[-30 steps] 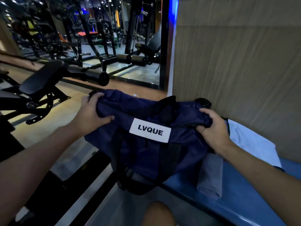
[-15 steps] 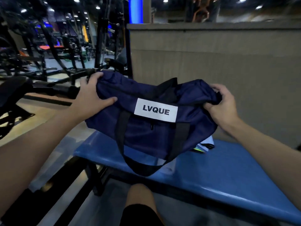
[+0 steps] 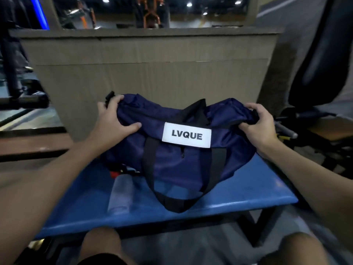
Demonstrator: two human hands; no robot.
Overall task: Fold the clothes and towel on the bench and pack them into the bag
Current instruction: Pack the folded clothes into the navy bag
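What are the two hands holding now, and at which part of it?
Both hold the navy LVQUE duffel bag: the left hand grips the bunched fabric at its left end, the right hand grips its right end.

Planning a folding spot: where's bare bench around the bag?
Bare: the bench right front corner, between the handle loop of the bag and the bench end; also the left front strip beside the bottle. Crowded: by the bag's left end, where the bottle and a red-and-black item lie.
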